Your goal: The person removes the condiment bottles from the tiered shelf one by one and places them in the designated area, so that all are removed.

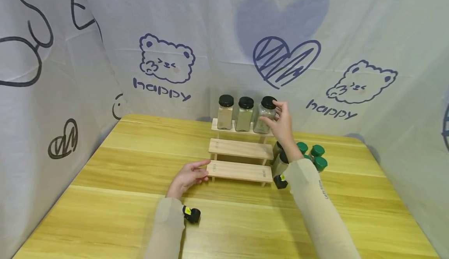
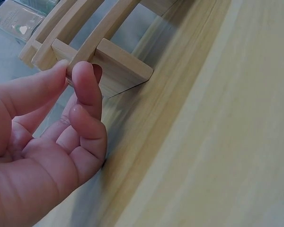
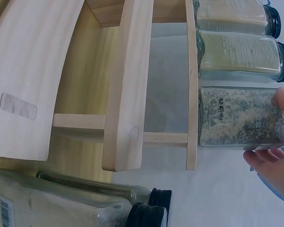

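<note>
A three-step wooden rack [image 1: 240, 171] stands on the table. At the left end of its lowest step, my left hand [image 1: 188, 176] pinches the board's edge between thumb and finger, as the left wrist view shows up close. My right hand [image 1: 281, 124] holds a glass spice jar [image 3: 241, 116] with a black lid and speckled contents by its upper part. That jar stands upright at the right end of the top step. To its left on the same step are a jar of greenish powder [image 1: 244, 115] and a jar of beige powder [image 1: 225, 113].
Right of the rack, partly behind my right forearm, stand two black-lidded jars [image 3: 61, 203] and several green-lidded jars [image 1: 317, 150]. A printed white cloth [image 1: 224, 29] hangs behind the wooden table [image 1: 224, 224].
</note>
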The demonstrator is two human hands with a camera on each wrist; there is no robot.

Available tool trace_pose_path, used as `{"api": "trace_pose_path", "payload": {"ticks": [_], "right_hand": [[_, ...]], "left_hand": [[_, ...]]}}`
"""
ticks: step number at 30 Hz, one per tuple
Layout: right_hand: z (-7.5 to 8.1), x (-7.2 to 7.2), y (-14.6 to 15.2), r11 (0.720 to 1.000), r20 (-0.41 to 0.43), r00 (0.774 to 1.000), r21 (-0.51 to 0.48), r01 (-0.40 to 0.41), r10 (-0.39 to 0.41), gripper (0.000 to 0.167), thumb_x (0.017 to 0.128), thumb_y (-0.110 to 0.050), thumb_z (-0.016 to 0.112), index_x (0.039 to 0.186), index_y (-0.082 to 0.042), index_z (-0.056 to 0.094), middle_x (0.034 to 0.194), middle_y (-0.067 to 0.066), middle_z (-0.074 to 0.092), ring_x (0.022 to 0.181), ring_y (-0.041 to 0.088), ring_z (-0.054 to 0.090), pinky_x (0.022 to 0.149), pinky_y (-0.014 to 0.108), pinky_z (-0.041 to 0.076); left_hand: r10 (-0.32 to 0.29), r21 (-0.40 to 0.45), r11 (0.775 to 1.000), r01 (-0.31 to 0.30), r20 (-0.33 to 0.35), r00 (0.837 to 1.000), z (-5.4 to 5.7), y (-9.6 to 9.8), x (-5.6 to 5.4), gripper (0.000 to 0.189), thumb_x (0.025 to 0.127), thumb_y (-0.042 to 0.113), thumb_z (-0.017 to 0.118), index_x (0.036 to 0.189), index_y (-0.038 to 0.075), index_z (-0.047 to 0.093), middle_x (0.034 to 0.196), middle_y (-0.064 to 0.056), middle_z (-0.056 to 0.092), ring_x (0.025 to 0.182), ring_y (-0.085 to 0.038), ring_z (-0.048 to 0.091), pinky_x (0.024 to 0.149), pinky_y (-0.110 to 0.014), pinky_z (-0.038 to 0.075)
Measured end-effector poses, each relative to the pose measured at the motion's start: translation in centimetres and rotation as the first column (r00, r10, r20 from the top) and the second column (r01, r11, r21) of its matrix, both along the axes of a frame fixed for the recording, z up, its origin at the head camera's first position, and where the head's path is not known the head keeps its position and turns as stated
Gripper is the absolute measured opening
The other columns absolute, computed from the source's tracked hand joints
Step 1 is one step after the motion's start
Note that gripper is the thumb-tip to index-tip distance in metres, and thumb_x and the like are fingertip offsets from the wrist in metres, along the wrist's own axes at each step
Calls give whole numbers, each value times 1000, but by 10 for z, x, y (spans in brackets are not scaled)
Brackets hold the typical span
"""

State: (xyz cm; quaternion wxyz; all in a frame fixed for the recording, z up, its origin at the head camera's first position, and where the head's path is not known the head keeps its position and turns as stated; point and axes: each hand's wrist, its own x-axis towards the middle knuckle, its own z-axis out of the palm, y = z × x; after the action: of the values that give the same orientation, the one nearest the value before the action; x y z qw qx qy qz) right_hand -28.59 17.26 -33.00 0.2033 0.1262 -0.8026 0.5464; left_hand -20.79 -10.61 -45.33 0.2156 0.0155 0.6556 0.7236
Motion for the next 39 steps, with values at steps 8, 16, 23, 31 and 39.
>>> {"api": "trace_pose_path", "payload": {"ticks": [8,16,23,31,39], "right_hand": [[-2,3,-2,999,-91,996,38,31,-27,52,75,1,69,116,6,37,120,24,45,99,33,45,72,43,39],[-9,0,-1,998,-163,986,42,40,-32,51,74,3,69,114,6,37,115,25,45,100,32,45,68,38,38],[-11,2,0,1000,-203,979,-3,29,-29,51,70,7,70,111,9,40,113,27,47,100,32,48,65,21,42],[-12,7,1,999,-224,974,-42,29,-38,50,70,5,71,112,9,43,112,25,49,97,32,49,62,12,41],[-9,13,5,999,-212,977,-27,29,-34,50,70,6,70,113,9,44,110,25,52,94,30,52,62,11,42]], "left_hand": [[-5,-3,1000,5,-9,1000,-1,-1,0,48,88,-1,52,133,1,39,78,-2,62,67,-11,58,57,-20,42],[-5,-3,1000,5,-11,1000,-1,-1,0,47,88,-1,52,133,1,39,78,-3,62,67,-11,58,57,-20,42],[-6,-5,1000,6,-16,1000,0,0,-1,47,87,-2,52,133,0,40,79,-3,62,66,-11,58,57,-20,42],[6,-10,1000,-6,-12,1000,0,1,0,47,87,-3,52,132,0,40,81,-5,62,66,-11,57,57,-20,42],[10,-8,1000,-10,-7,1000,0,1,0,46,87,-3,52,132,0,41,83,-5,63,66,-11,58,56,-20,42]]}}
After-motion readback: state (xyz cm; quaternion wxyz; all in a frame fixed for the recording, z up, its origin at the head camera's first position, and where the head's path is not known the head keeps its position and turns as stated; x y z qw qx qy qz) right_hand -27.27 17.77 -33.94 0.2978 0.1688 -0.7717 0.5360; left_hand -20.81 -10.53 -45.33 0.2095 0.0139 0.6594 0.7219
